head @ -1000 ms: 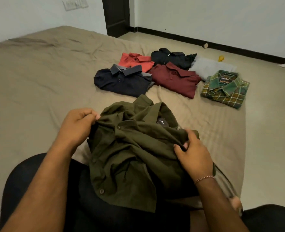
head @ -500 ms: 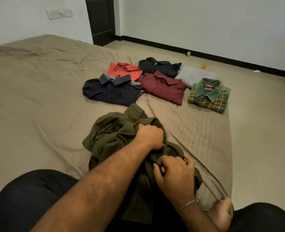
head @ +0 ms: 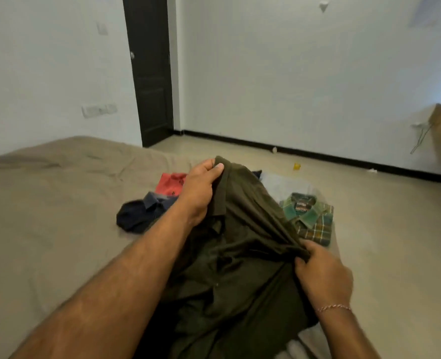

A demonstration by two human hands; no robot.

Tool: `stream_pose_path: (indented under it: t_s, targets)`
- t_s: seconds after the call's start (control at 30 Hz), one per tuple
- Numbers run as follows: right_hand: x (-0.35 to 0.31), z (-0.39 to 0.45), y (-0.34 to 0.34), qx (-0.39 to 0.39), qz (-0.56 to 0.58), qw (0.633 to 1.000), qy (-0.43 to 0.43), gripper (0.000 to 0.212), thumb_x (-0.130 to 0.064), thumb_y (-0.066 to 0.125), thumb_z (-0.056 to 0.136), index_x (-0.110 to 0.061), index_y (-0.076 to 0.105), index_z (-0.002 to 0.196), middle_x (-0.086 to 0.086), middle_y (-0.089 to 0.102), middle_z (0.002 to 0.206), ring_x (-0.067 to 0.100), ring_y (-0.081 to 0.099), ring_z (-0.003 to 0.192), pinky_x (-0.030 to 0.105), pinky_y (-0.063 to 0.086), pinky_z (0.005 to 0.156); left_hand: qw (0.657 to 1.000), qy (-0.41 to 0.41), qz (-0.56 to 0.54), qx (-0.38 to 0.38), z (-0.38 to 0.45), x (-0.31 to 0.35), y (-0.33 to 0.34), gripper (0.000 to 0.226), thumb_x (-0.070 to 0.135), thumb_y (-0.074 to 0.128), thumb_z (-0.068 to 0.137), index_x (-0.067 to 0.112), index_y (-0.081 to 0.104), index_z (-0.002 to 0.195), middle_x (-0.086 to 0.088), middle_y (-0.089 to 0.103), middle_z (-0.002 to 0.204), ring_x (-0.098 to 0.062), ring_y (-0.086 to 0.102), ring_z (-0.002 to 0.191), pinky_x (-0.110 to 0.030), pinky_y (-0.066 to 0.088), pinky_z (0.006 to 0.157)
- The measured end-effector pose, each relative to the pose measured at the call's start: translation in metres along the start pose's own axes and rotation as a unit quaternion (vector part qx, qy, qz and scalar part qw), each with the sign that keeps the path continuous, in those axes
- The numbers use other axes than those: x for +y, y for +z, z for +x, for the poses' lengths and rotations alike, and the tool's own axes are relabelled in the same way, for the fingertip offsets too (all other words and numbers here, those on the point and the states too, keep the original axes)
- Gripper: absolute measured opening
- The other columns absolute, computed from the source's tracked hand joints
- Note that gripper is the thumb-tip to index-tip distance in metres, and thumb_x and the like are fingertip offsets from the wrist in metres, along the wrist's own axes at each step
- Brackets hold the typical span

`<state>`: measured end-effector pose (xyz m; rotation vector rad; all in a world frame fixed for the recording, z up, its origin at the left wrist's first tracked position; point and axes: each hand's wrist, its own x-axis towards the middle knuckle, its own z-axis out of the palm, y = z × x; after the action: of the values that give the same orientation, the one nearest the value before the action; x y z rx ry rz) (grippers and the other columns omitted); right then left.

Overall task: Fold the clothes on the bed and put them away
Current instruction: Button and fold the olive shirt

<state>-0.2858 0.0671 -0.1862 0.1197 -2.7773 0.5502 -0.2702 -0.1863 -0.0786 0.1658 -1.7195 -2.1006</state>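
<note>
While left hand (head: 197, 193) lifts olive shirt (head: 240, 255), right hand (head: 323, 275) pinching it

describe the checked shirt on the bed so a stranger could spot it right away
Start at the beige-sheeted bed and go to its right edge, next to the bare floor. The folded green and yellow plaid shirt lies there, to the right of the dark olive shirt held up in both hands. It is the only patterned garment; the others are plain.

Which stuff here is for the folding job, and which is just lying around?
For the job: olive shirt, held by left hand and right hand; folded plaid shirt, navy shirt, orange shirt.

Just lying about: yellow thing on floor, door.
</note>
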Motion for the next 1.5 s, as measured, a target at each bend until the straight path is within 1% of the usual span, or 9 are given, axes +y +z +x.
stream_pose_path:
  t_s: [0.23,0.43,0.63,0.8,0.9,1.03,1.17,1.27,1.5]
  targets:
    - [-0.028,0.065,-0.093,0.298,0.184,0.936,-0.029,0.053,-0.007,0.069,0.071,-0.031,0.068,0.118,-0.006,0.061,0.092,0.025,0.060,0.078,0.046,0.050,0.081,0.975,0.139,-0.169,-0.025,-0.009,0.064,-0.021,0.029,0.015,0.047,0.104,0.005,0.064,0.125,-0.016,0.071,0.121,-0.028,0.067,0.115,-0.039,0.056,0.099]
    - [-0.017,0.031,-0.016,0.014,0.113,0.989,-0.093,0.025,-0.026,0.074,0.080,-0.037,0.065,0.101,-0.006,0.068,0.100,0.026,0.065,0.100,0.044,0.053,0.084,0.983,0.052,-0.068,0.160,-0.068,-0.019,-0.136,0.025,0.007,0.042,0.106,0.011,0.067,0.109,-0.008,0.075,0.098,-0.020,0.071,0.087,-0.028,0.059,0.070]
    - [-0.020,-0.054,0.046,-0.255,0.032,0.942,-0.217,0.031,-0.050,0.073,0.083,-0.050,0.049,0.103,-0.023,0.064,0.101,0.007,0.066,0.098,0.037,0.054,0.086,0.862,-0.135,0.275,0.403,-0.128,-0.128,-0.245,0.011,0.024,0.064,0.090,0.025,0.070,0.100,-0.010,0.073,0.107,-0.035,0.070,0.099,-0.052,0.058,0.093]
    - [-0.025,-0.099,0.053,-0.276,0.176,0.934,-0.143,0.084,-0.061,0.068,0.088,-0.058,0.013,0.152,-0.010,0.066,0.084,0.007,0.066,0.074,0.024,0.047,0.062,0.935,0.009,0.338,0.110,-0.133,-0.116,-0.170,0.030,0.034,0.065,0.087,0.039,0.065,0.116,0.008,0.074,0.083,-0.013,0.069,0.076,-0.040,0.059,0.078]
    - [-0.030,-0.104,0.053,-0.222,0.111,0.958,-0.141,0.021,-0.051,0.061,0.096,-0.044,0.058,0.115,-0.009,0.067,0.076,0.007,0.066,0.075,0.034,0.055,0.069,0.883,0.016,0.451,-0.131,-0.150,-0.138,-0.128,0.078,0.035,0.069,0.095,0.044,0.025,0.159,0.011,0.070,0.075,-0.002,0.067,0.071,-0.034,0.058,0.077]
    - [-0.049,-0.113,0.048,-0.010,0.003,0.972,-0.234,0.033,-0.036,0.060,0.090,-0.024,0.069,0.120,-0.003,0.065,0.091,0.022,0.059,0.095,0.040,0.048,0.076,0.808,0.083,0.539,-0.222,-0.155,-0.151,-0.105,0.104,0.056,0.070,0.089,0.044,-0.003,0.163,0.012,0.069,0.072,-0.004,0.066,0.068,-0.032,0.056,0.067]
    - [-0.092,-0.116,0.032,-0.006,0.189,0.886,-0.424,0.051,-0.024,0.060,0.099,-0.019,0.051,0.150,-0.002,0.063,0.114,0.018,0.055,0.115,0.037,0.043,0.098,0.911,0.189,0.360,-0.069,-0.153,-0.134,-0.106,0.031,0.019,0.066,0.090,0.020,0.068,0.120,0.005,0.074,0.082,-0.012,0.070,0.073,-0.037,0.058,0.065]
    - [-0.105,-0.110,0.044,-0.009,0.308,0.863,-0.400,0.066,-0.012,0.066,0.096,-0.013,0.039,0.156,-0.001,0.053,0.146,0.016,0.051,0.133,0.040,0.042,0.110,0.979,0.105,0.122,0.127,-0.142,-0.115,-0.125,0.021,0.004,0.054,0.103,0.017,0.069,0.096,-0.005,0.072,0.070,-0.014,0.061,0.052,-0.028,0.052,0.051]
    - [-0.048,-0.085,0.098,-0.147,-0.041,0.952,-0.266,0.065,-0.051,0.060,0.094,-0.035,0.037,0.153,-0.009,0.058,0.135,0.012,0.050,0.129,0.039,0.034,0.116,0.832,-0.090,-0.309,0.451,-0.129,-0.098,-0.223,0.043,0.043,0.035,0.107,0.012,0.059,0.092,-0.003,0.060,0.074,-0.015,0.061,0.059,-0.024,0.046,0.059]
